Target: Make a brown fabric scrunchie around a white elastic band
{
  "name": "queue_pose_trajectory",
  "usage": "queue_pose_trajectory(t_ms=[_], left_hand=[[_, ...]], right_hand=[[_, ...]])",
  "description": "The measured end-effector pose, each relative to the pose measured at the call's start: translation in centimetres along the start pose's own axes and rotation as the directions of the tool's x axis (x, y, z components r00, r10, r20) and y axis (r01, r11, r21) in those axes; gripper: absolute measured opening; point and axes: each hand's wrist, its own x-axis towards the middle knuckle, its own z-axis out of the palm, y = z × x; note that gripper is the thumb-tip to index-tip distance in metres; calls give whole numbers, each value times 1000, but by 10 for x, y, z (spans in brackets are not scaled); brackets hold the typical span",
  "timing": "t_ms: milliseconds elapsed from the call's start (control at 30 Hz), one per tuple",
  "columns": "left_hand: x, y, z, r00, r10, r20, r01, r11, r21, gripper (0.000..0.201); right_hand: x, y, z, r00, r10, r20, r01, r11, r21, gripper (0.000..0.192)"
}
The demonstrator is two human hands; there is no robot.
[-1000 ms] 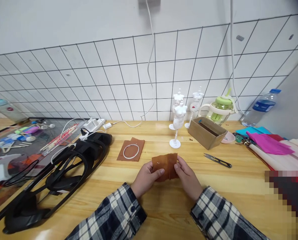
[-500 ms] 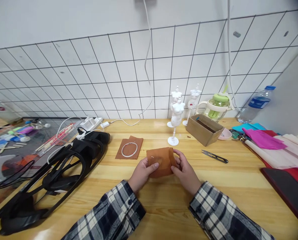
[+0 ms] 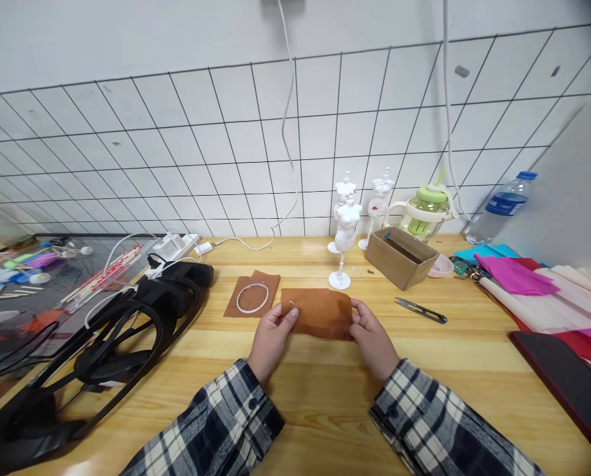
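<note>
Fingers of the left hand (image 3: 270, 338) and right hand (image 3: 373, 338) are partly hidden behind the brown cloth (image 3: 320, 316); white specks (image 3: 291, 302) on it are too small to identify. A dark flat object (image 3: 563, 387) is cut off at right.

Brown fabric piece (image 3: 320, 313), spread roughly rectangular, lifted above the wooden tabletop (image 3: 320, 410).

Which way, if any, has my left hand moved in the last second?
Yes: your left hand has moved left and slightly forward, closer to the pale ring lying on the brown fabric.
</note>
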Motion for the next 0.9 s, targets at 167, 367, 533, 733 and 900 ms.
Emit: queue_pose_trajectory(t_ms=[167, 367, 533, 733, 900], left_hand=[[10, -3, -13, 996, 84, -41, -75, 981, 178, 33], [18, -8, -32, 976, 52, 209, -183, 716, 674, 20], [20, -9, -30, 972, 114, 205, -220, 745, 630, 23], [22, 0, -27, 988, 151, 10, -148, 942, 301, 51], [10, 10, -24, 926, 352, 134, -367, 763, 532, 29]], right_hand=[[-2, 0, -8, 983, -34, 180, 75, 972, -222, 68], [-6, -20, -30, 828, -433, 357, 525, 376, -763, 82], [-16, -11, -21, 785, -132, 605, 609, 337, -718, 97], [-11, -6, -13, 860, -51, 508, 492, 351, -797, 35], [-11, -13, -10, 906, -67, 417, 420, 255, -871, 29]])
